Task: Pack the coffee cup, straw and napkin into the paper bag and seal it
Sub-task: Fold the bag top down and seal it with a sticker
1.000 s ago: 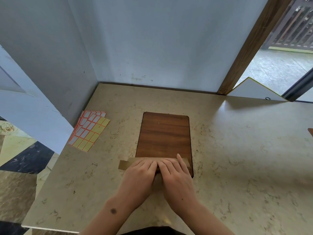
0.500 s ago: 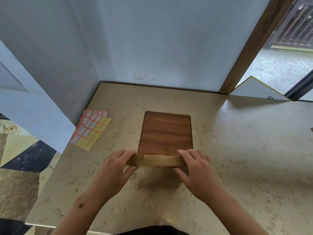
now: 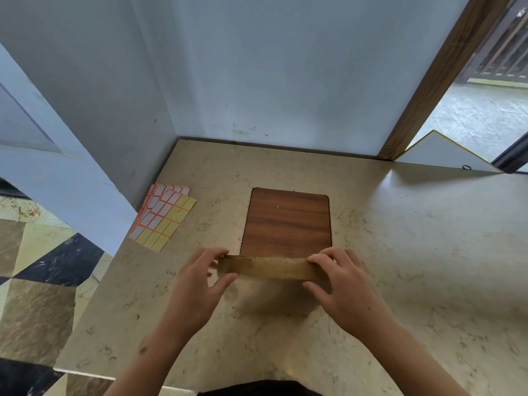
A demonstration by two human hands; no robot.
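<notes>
A brown paper bag [image 3: 268, 268] stands near the front of the marble counter, seen from above, with its top folded into a flat strip. My left hand [image 3: 200, 281] pinches the strip's left end between thumb and fingers. My right hand [image 3: 340, 278] pinches the right end the same way. The bag's body below the fold is mostly hidden and blends with the counter. No coffee cup, straw or napkin is visible.
A dark wooden board [image 3: 287, 221] lies on the counter [image 3: 414, 252] just behind the bag. Sheets of red-edged and yellow sticker labels [image 3: 161, 217] lie at the left by the wall. Walls close the back and left; the counter's front edge is near my body.
My hands, pressed together on the middle of the folded top, slid apart to its two ends. The bag came slightly toward me, off the board's near edge.
</notes>
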